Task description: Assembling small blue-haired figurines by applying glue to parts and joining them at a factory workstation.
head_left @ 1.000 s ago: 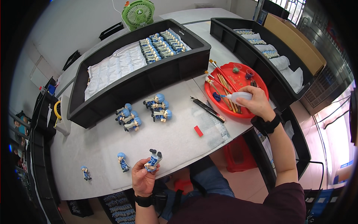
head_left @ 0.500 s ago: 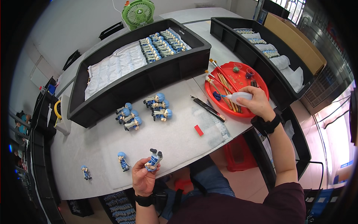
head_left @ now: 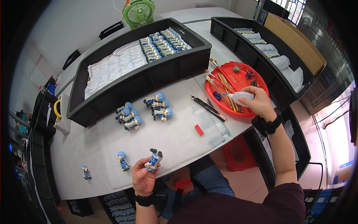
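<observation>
Closed around a small blue-haired figurine (head_left: 154,161), my left hand (head_left: 143,178) holds it upside down at the table's near edge, its dark shoes pointing up. My right hand (head_left: 259,102) grips a white squeeze bottle (head_left: 240,98) above the red round tray (head_left: 264,84). The bottle's thin blue tip points left, near a dark blue lump (head_left: 217,95) on the tray. Two more figurines lie left of my left hand, a near one (head_left: 123,161) and a farther one (head_left: 85,172). Beyond them are two groups of figurines, one (head_left: 128,116) left of the other (head_left: 159,106).
A large black crate (head_left: 149,76) with figurines on white padding stands behind. Another black crate (head_left: 257,54) is at the right. Brushes (head_left: 223,84) lie in the tray. A dark craft knife (head_left: 209,108) and a red block (head_left: 199,130) rest on the table. A green fan (head_left: 138,15) stands at the back.
My right hand and the squeeze bottle have shifted very slightly to the right over the tray. My left hand and its figurine look the same.
</observation>
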`<state>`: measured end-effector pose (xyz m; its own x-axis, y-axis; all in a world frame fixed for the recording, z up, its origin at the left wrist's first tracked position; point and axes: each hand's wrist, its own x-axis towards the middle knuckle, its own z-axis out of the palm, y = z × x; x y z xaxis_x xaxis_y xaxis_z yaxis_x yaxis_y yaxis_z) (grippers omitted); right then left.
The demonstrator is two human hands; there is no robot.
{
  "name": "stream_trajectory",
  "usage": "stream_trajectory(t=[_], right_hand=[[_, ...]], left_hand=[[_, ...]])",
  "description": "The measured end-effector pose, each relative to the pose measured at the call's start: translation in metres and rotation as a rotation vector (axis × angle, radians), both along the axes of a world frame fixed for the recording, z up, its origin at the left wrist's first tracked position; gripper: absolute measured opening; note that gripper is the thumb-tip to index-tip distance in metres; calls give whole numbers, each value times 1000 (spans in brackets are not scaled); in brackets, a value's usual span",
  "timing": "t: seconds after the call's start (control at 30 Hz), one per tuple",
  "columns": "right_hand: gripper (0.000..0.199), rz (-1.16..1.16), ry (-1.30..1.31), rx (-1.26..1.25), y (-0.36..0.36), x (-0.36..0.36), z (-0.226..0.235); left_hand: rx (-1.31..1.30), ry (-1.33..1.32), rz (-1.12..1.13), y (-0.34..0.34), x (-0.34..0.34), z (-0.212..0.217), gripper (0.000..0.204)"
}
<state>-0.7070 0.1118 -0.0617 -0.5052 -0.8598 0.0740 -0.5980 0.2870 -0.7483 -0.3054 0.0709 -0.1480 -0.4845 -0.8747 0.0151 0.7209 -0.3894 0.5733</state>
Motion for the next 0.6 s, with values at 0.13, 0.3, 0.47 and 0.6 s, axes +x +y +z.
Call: stream_trajectory(t=[0.13,0.3,0.47,0.6], right_hand=[[29,1,21,22,0,0,-3],[29,7,21,-3,0,0,-2],[30,7,13,-18,1,0,-2],[30,4,24,2,0,2,-1]], left_hand=[[1,4,-1,0,0,1,31],[4,12,-5,0,0,0,32],[6,18,-5,0,0,0,32],[5,22,-6,0,0,0,32]])
